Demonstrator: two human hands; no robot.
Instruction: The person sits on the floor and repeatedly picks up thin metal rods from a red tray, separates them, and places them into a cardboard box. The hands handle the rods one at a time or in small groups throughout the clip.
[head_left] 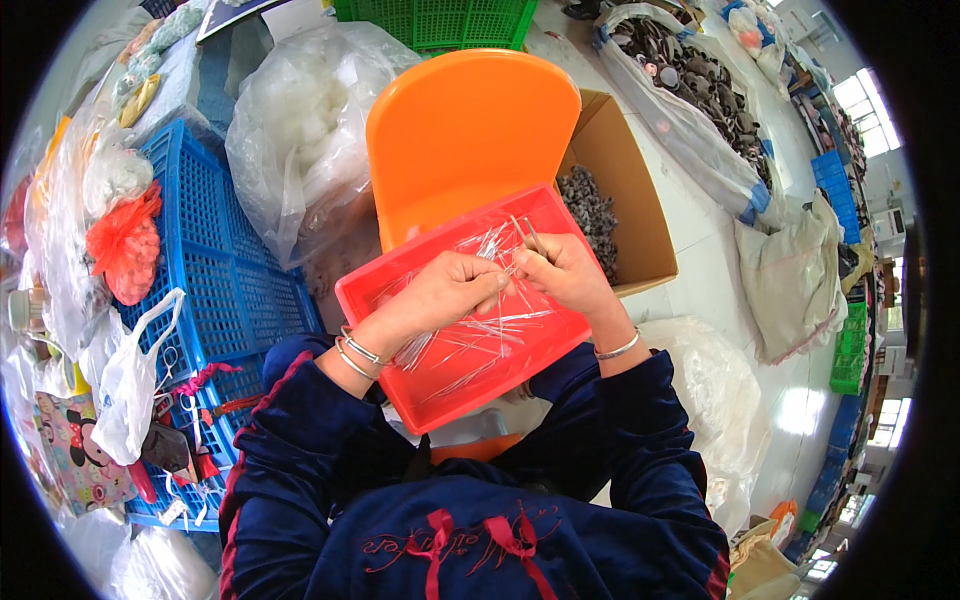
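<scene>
A red plastic tray (pixel 450 408) rests tilted over my lap, with thin whitish, clear strips (pixel 500 330) scattered inside. My left hand (pixel 452 290) is closed in a pinch over the tray, fingertips close to the other hand. What it pinches is too small to make out. My right hand (pixel 567 275) is closed around metal tweezers (pixel 533 236), their two prongs pointing up and away from me. Both hands meet near the tray's far right part. Bangles circle both wrists.
Beyond the tray stands an orange chair (pixel 470 130), a cardboard box (pixel 635 210) of grey fuzzy pieces to its right. Blue crates (pixel 235 290) and a clear bag (pixel 310 120) of white stuffing line the left. Sacks (pixel 790 270) lie on the floor at right.
</scene>
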